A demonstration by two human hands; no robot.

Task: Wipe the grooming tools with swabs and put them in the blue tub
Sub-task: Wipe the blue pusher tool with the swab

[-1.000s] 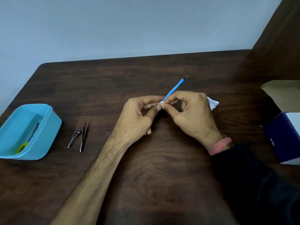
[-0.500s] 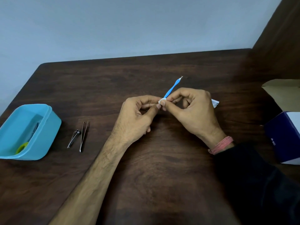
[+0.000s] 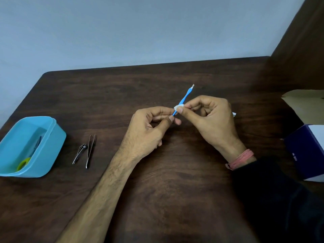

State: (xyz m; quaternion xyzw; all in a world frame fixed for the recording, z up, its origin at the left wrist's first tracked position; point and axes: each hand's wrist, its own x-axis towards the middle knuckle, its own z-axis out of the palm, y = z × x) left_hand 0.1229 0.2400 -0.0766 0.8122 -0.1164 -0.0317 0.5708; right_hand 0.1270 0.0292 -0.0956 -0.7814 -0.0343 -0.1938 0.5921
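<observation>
Dark wood desk, pale wall. Left hand grips blue cuticle tool; right hand pinches swab round it.

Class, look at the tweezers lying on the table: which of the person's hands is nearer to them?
Left. The left hand is just right of the tweezers, with bare table between them. The right hand is farther right, beyond the left hand.

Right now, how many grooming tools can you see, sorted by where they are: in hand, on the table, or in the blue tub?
In hand: 1, the blue cuticle pusher
On the table: 2, the nail clipper and the tweezers
In the blue tub: 1 visible, scissors with a green handle
Total: 4
</observation>
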